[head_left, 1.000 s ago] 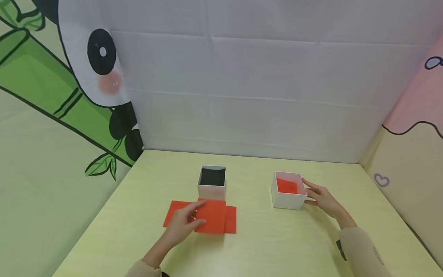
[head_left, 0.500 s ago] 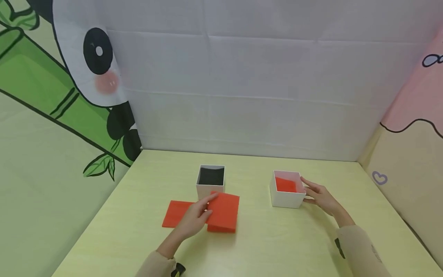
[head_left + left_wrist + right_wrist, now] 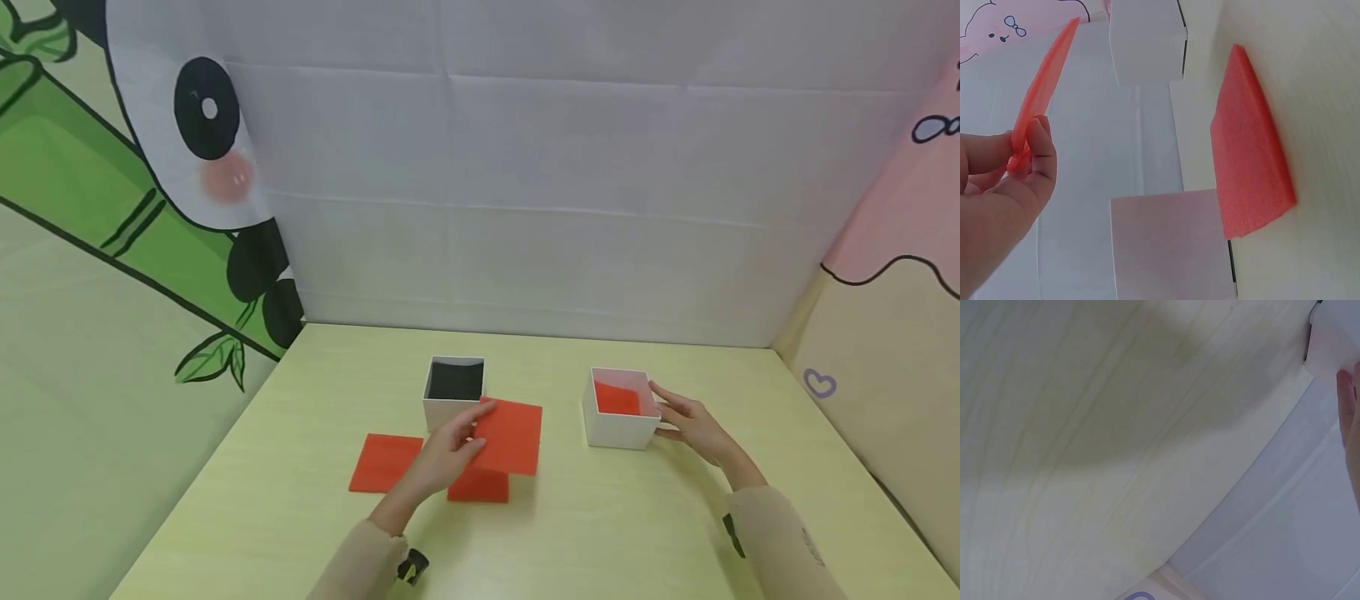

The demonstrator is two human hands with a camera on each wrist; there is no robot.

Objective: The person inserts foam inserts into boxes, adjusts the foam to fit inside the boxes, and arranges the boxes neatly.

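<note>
Head view shows my left hand point(image 3: 448, 450) pinching a red sheet point(image 3: 510, 437) in its fingers point(image 3: 1040, 156), lifted off the surface point(image 3: 600, 517) above a red pad point(image 3: 477, 486), in front of the black box point(image 3: 454, 390). My right hand point(image 3: 693, 425) rests straight fingers against the white box point(image 3: 619, 410) with red inside. Another red sheet point(image 3: 384, 463) lies flat.

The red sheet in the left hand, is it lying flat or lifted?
Lifted: the left hand pinches the red sheet clear above another on the table.
</note>
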